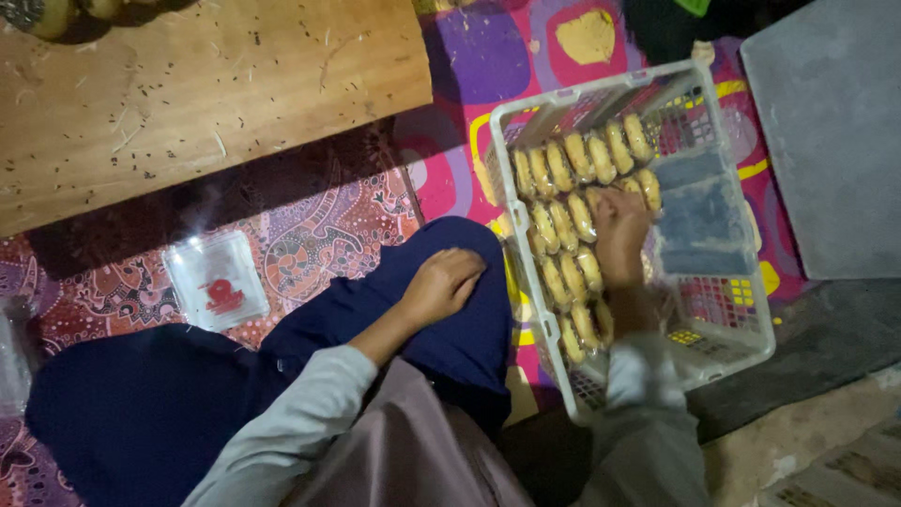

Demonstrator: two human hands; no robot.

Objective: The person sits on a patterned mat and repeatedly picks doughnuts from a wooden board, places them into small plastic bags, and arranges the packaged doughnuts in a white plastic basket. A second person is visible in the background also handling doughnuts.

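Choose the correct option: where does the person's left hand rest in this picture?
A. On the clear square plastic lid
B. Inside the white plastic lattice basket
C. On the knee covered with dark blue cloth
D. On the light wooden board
C: the left hand lies loosely curled on the dark blue cloth over the knee, while the right hand reaches among the pale oval pastries in the white plastic lattice basket.

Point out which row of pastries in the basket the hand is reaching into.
The right hand is in the middle row of pastries in the white basket, at its right end; the top row and the bottom row lie untouched.
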